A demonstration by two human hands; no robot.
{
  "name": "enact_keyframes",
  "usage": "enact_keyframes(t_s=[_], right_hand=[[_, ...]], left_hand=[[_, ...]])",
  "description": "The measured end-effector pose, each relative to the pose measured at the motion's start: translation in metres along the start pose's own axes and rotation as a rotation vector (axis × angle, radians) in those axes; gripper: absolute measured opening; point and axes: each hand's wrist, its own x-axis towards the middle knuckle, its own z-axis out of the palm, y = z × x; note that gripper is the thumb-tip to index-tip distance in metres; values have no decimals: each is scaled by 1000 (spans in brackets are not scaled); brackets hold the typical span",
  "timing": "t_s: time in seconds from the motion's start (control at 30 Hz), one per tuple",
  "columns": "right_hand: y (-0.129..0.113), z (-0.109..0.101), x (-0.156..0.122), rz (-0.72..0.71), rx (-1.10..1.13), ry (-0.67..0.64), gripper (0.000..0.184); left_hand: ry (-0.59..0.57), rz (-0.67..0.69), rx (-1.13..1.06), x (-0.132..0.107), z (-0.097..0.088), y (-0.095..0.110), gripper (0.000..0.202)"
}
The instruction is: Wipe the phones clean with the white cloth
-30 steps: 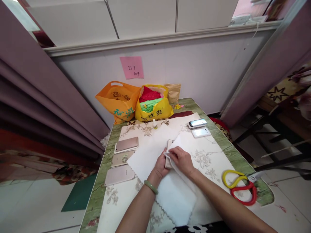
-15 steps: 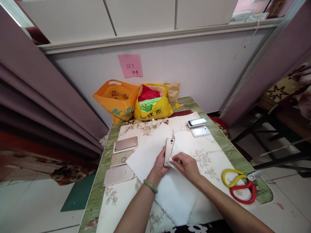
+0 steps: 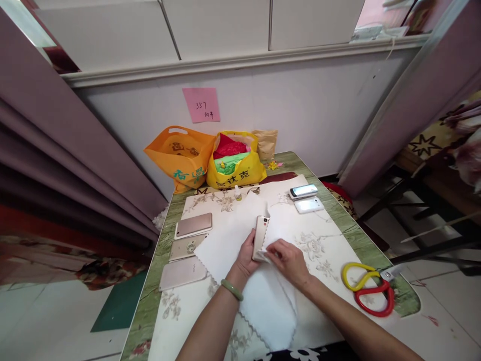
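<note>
My left hand (image 3: 248,254) is closed round the lower left side of a gold phone (image 3: 260,231), held back side up with its camera at the top. A white wiping cloth (image 3: 268,311) with a zigzag edge lies under the phone and spreads over the table. My right hand (image 3: 287,258) pinches a fold of this cloth against the phone's lower right edge. Left of my hands lie a rose-gold phone (image 3: 194,224), a gold phone with a ring (image 3: 188,247) and a pale pink phone (image 3: 183,274).
A small bottle (image 3: 238,193) stands beyond the cloth. Two phones (image 3: 303,191) lie at the right back. Scissors with yellow and red handles (image 3: 370,287) rest at the right edge. An orange bag (image 3: 180,155), a yellow bag (image 3: 236,168) and a brown packet (image 3: 266,144) stand at the back.
My right hand has shifted slightly down and drawn the cloth fold along the phone's lower edge. The cloth's near right part has folded inward. The left hand still holds the phone.
</note>
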Motion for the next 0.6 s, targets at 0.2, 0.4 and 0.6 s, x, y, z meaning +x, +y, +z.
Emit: enact_keyframes(t_s=[0.2,0.4,0.6], right_hand=[[13,-5,43,172,-23,87,17],[12,1,47,179,-30,165,18],[0,10,6,-69,26,-14,19]], left_hand=[[53,-12,37,-1,0,-2,37],[71,-24,30,-7,1,-3,33],[5,-40,3,-1,3,-3,37]])
